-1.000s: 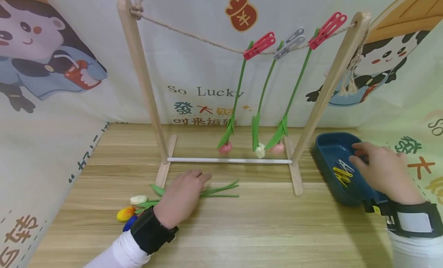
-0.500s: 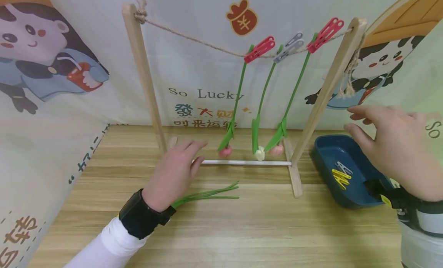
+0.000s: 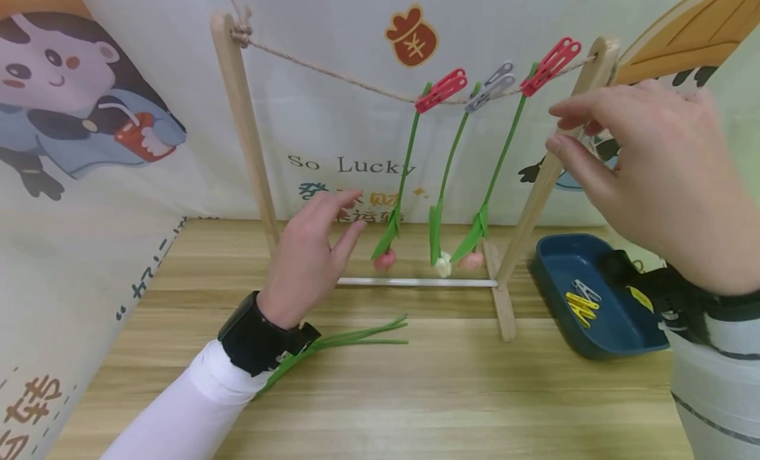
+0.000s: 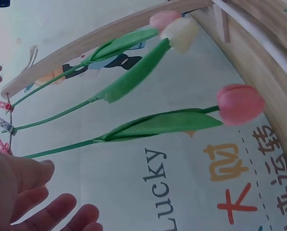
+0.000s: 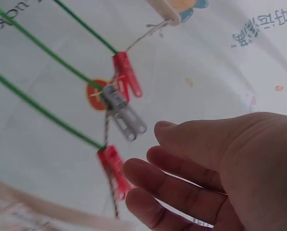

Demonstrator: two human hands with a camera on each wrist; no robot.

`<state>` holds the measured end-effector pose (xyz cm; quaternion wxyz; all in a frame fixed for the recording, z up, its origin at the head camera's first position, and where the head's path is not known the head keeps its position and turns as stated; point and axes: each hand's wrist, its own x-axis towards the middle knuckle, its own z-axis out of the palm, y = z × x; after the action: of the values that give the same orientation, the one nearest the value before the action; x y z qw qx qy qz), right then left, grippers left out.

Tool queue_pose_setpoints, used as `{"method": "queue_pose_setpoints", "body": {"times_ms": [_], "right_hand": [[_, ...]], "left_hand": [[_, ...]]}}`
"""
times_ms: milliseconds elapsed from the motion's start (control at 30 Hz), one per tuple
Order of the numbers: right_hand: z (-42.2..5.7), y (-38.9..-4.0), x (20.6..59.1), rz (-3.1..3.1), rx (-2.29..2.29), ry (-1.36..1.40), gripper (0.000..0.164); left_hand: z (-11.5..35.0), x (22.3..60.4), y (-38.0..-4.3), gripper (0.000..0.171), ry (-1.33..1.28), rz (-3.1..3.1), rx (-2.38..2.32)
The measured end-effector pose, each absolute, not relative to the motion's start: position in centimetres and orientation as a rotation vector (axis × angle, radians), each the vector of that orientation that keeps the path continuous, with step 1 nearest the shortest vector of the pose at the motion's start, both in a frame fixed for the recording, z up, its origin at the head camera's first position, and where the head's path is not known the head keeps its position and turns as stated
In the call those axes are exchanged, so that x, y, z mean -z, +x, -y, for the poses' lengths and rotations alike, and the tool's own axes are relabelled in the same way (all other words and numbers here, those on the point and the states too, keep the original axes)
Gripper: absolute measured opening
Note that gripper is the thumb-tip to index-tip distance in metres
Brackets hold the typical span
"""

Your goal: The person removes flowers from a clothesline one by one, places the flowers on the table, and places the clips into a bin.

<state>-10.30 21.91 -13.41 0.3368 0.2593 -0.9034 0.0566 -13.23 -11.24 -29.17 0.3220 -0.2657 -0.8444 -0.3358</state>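
Three tulips hang head down from a twine line [image 3: 326,72], clipped by their stems: a pink tulip [image 3: 384,259], a white tulip [image 3: 444,264] and a pale pink tulip [image 3: 471,261]. Two red clothespins [image 3: 441,90] and a grey clothespin [image 3: 490,87] hold them. My right hand [image 3: 653,176] is raised by the right post, fingers loosely bent and holding nothing. In the right wrist view its fingertips are close to the right-hand red clothespin [image 5: 115,172]. My left hand [image 3: 311,255], also holding nothing, is lifted left of the pink tulip, thumb and fingers apart.
The line runs between two wooden posts [image 3: 249,136], with a white crossbar [image 3: 415,282] low down. Loose green stems [image 3: 362,334] lie on the table, partly under my left forearm. A blue tray [image 3: 617,334] at right holds yellow clothespins [image 3: 582,307] and a pale one [image 3: 586,290].
My right hand has risen from over the blue tray to the line's right end. My left hand has lifted off the loose flowers up toward the frame; its forearm now hides their heads.
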Motion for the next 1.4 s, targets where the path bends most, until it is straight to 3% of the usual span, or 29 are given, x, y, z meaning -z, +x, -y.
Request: {"method": "queue_pose_setpoints", "body": {"times_ms": [533,900,1400], "right_hand": [[-15.1,-15.5,9.6,2.542,-0.063,0.802,0.04],[-14.3,-16.5,9.4,2.604,-0.059,0.819,0.033],[-14.7,-16.3,9.6,2.507,-0.097,0.82,0.022]], "left_hand": [[6.3,26.4,-16.7,0.05,-0.676,2.064,1.379],[5.2,26.4,-17.7,0.037,-0.617,2.066,1.381],[5.0,26.2,-17.7,0.034,-0.642,2.071,1.398]]}}
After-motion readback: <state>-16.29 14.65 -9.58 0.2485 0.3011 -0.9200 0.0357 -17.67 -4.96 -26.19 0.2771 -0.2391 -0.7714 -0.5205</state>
